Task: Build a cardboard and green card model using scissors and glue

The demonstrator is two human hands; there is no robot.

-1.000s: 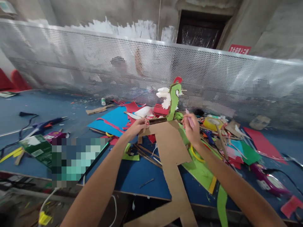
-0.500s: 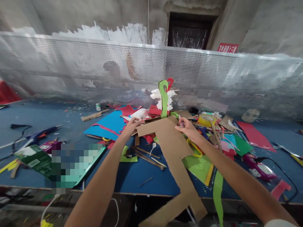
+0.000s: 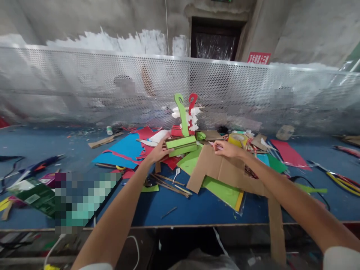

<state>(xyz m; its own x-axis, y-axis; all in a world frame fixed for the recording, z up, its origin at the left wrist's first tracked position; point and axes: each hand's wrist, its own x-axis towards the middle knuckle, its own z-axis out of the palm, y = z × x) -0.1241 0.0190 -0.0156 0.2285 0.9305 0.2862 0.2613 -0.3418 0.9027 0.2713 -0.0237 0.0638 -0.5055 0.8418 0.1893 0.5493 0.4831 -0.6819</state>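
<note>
My left hand [image 3: 159, 150] grips the left end of a small craft model [image 3: 182, 144] with a green block base and upright green, red and white paper shapes. My right hand [image 3: 228, 149] is closed on a thin pink pen [image 3: 216, 146] and rests on a large brown cardboard cut-out [image 3: 225, 170]. The cardboard lies flat on the blue table [image 3: 180, 210], with one long strip hanging over the front edge at the right. Green paper sheets [image 3: 222, 189] lie under the cardboard.
Coloured paper scraps, sticks and a yellow tape roll [image 3: 237, 140] litter the middle of the table. Glue guns [image 3: 42, 167] with cables lie at the left. A green packet [image 3: 33, 193] sits at the front left. A perforated metal screen [image 3: 84, 86] runs along the far edge.
The cardboard cut-out has swung from lying toward me to lying off to the right. The craft model has turned, and its green base now shows. My right hand has dropped onto the cardboard.
</note>
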